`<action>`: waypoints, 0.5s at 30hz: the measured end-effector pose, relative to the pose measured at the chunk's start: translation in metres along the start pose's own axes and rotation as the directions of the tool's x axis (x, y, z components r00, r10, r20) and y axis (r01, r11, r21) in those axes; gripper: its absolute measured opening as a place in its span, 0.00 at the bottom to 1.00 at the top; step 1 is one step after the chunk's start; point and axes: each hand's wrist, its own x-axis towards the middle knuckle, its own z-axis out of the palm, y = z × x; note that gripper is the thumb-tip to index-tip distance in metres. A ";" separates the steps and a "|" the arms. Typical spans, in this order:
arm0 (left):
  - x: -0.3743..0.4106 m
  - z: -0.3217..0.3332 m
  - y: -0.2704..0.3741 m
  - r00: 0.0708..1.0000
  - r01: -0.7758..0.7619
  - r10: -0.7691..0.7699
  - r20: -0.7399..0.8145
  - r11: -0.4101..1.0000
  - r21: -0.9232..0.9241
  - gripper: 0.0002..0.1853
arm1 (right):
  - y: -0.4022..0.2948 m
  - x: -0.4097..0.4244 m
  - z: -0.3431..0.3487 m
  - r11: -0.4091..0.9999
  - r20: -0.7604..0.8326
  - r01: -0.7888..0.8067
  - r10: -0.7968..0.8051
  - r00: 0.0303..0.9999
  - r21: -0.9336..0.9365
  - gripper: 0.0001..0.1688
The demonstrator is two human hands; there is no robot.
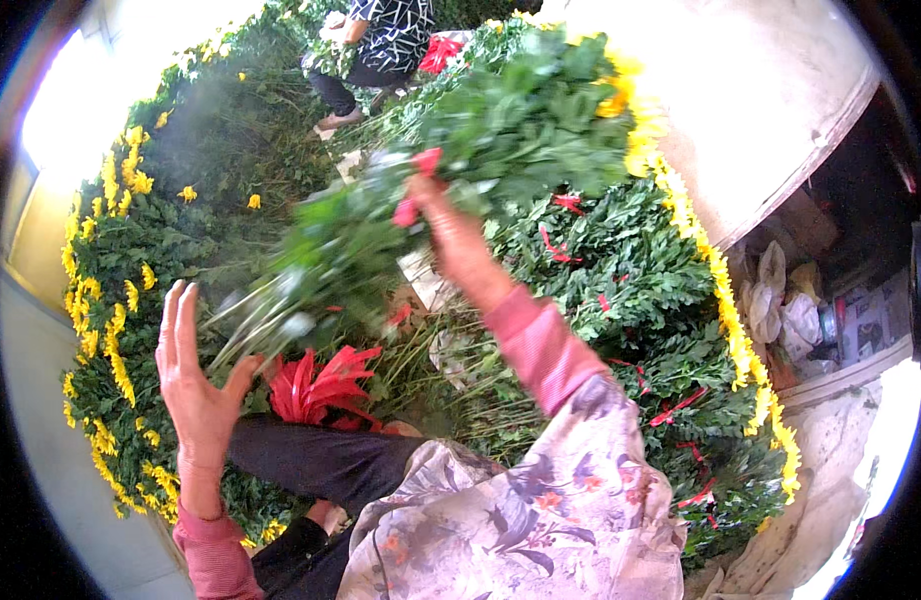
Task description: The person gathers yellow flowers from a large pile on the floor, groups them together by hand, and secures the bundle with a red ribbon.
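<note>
My right hand (433,201) grips a long bunch of leafy green flower stems (355,225) around its middle. Red ribbon (428,160) shows on the bunch at that hand. Yellow flower heads (631,97) lie at the bunch's upper right end, and motion blurs the leaves. The bare stem ends point to the lower left, towards my left hand (198,382). That hand is raised with fingers and thumb apart; whether its thumb touches the stems, I cannot tell. Below the stem ends, a clump of red ribbon strips (318,382) sits by my knee.
Tied bunches (625,277) with yellow heads (730,322) line the right side. More yellow-flowered stems (130,300) are heaped at the left. Another person (378,45) crouches at the top beside more red strips (439,54). Plastic bags (794,315) lie at the far right.
</note>
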 end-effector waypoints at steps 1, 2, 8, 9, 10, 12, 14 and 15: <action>0.007 0.004 0.001 1.000 0.022 -0.021 0.006 0.997 -0.079 0.45 | -0.013 0.007 -0.048 0.993 -0.181 0.047 -0.067 0.981 -0.113 0.28; 0.005 0.003 -0.010 1.000 0.023 -0.022 0.021 0.998 -0.062 0.43 | -0.021 0.011 -0.083 0.974 -0.266 0.117 -0.168 0.949 -0.196 0.25; -0.098 0.012 -0.152 0.900 0.302 -0.314 0.302 0.949 0.088 0.37 | 0.006 -0.042 -0.348 0.942 -0.855 -0.209 -0.125 0.504 -0.261 0.28; -0.133 0.004 -0.180 0.872 0.325 -0.364 0.327 0.931 0.169 0.37 | 0.013 -0.060 -0.347 0.928 -0.890 -0.325 -0.014 0.456 -0.181 0.26; -0.159 0.016 -0.202 0.850 0.324 -0.374 0.370 0.926 0.192 0.37 | 0.023 -0.083 -0.395 0.987 -0.808 -0.014 -0.123 0.576 -0.160 0.25; -0.178 0.011 -0.204 0.764 0.412 -0.471 0.441 0.882 0.230 0.38 | 0.028 -0.101 -0.419 0.983 -0.839 -0.061 -0.116 0.531 -0.175 0.27; -0.209 0.007 -0.218 0.678 0.583 -0.575 0.458 0.800 0.141 0.37 | 0.029 -0.097 -0.425 0.964 -0.839 -0.200 -0.039 0.543 -0.174 0.29; -0.216 0.004 -0.216 0.673 0.606 -0.599 0.435 0.783 0.140 0.36 | 0.036 -0.088 -0.419 0.923 -0.867 -0.279 -0.100 0.489 -0.264 0.30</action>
